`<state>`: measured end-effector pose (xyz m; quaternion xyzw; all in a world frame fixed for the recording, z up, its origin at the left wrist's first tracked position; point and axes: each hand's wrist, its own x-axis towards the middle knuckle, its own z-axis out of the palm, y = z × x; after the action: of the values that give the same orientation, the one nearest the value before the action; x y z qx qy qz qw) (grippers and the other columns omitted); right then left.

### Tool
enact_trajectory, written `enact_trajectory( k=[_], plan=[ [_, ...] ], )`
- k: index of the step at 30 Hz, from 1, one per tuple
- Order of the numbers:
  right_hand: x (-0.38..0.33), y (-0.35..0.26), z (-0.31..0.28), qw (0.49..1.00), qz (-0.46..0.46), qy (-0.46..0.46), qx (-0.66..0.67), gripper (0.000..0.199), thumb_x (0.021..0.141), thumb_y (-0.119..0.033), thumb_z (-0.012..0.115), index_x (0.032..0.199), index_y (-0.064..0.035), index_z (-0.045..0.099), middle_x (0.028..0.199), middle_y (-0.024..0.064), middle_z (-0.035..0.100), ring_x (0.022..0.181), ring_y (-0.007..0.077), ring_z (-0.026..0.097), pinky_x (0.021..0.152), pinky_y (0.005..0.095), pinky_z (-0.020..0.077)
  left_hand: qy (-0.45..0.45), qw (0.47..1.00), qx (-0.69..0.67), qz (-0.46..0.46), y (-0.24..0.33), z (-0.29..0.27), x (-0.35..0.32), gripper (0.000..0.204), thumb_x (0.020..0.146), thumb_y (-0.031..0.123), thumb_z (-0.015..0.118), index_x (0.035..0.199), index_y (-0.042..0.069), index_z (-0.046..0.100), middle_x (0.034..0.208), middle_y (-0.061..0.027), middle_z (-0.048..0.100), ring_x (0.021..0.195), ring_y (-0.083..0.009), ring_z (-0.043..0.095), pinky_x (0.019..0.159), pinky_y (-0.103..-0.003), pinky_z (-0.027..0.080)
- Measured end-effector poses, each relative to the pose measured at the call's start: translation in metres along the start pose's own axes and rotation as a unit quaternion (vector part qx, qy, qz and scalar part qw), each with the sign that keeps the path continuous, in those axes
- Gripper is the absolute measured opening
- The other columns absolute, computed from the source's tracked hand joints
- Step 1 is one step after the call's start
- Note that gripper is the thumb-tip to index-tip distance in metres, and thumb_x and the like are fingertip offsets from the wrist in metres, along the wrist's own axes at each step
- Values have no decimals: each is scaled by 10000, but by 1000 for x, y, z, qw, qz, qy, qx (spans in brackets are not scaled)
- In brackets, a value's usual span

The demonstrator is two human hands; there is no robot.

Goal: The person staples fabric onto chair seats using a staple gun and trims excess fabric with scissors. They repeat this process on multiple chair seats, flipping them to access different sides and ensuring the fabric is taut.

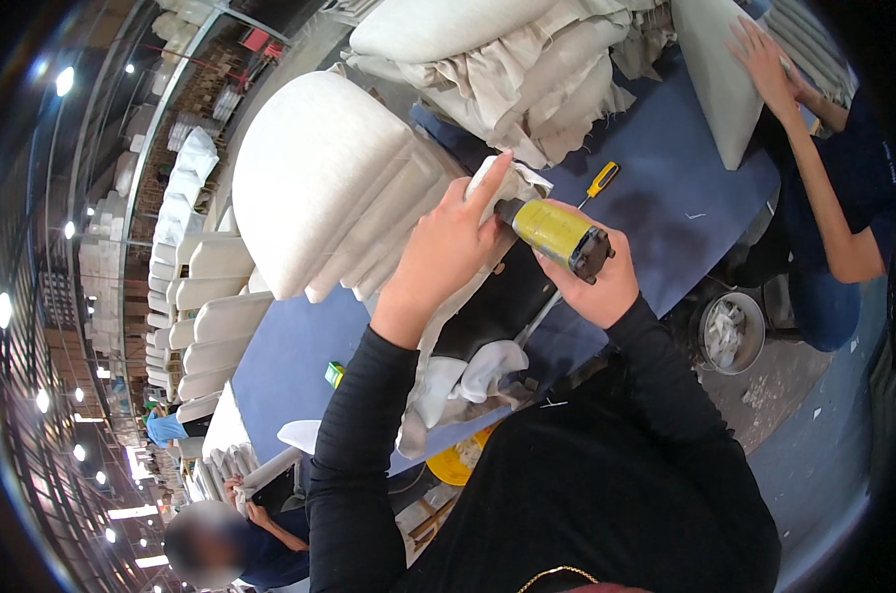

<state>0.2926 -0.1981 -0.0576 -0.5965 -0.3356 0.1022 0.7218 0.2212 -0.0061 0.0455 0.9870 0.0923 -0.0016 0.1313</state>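
- One left hand [448,247] is pressed on the pale fabric [502,188], fingers together and one fingertip raised, holding the cloth against the seat piece [497,306].
- One right hand [591,282] is wrapped tight around a yellow-and-black tool [558,235], its nose touching the fabric just beside the left hand.
- One seat piece, dark underneath with pale cloth folded round it, lies on the blue table [290,361] directly under both hands.
- One screwdriver [600,182] with a yellow handle lies on the table just past the tool.
- One small green-and-yellow box [335,374] sits on the table to the left.
- One big covered cushion [319,178] leans beside the left hand; a heap of several more [507,59] lies beyond.
- One bucket [732,333] stands on the floor to the right.
- Two other people: one at the far right with a hand [764,59] flat on a cushion, one [211,544] low at the left.
- The room is a large workshop with rows of pale cushions [196,296] and ceiling lamps.
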Motion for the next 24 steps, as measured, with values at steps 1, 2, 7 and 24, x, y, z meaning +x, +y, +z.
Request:
enact_trajectory(
  k=[1,2,7,24],
  plan=[
    [-2,2,1,1000,5,-2,1,520,874,12,794,1378,3,668,1242,167,785,1150,261,774,999,349,576,-2,1000,0,-1,1,0,1,827,989,133,614,1719,346,289,1348,-217,623,1165,-485,657,967,-550,547],
    [-2,1,1,1000,-4,-9,-5,517,874,10,793,1376,3,669,1235,168,786,1146,264,775,994,349,577,-4,1000,1,-1,1,0,1,846,977,119,619,1720,350,287,1358,-217,619,1172,-486,655,966,-553,547],
    [-3,-4,9,999,-24,-26,-13,519,863,17,787,1369,1,675,1216,167,789,1129,278,779,981,347,580,-9,1000,0,-1,-3,0,1,969,891,34,669,1719,362,286,1376,-218,612,1218,-498,631,965,-551,550],
    [11,5,20,999,-27,13,-31,565,889,-17,797,1429,-27,630,1263,159,780,1180,287,765,1029,356,564,1,998,-55,-20,-31,-2,-25,585,1173,363,435,1721,192,319,1515,-258,584,1338,-466,604,1149,-492,458]
  ],
)
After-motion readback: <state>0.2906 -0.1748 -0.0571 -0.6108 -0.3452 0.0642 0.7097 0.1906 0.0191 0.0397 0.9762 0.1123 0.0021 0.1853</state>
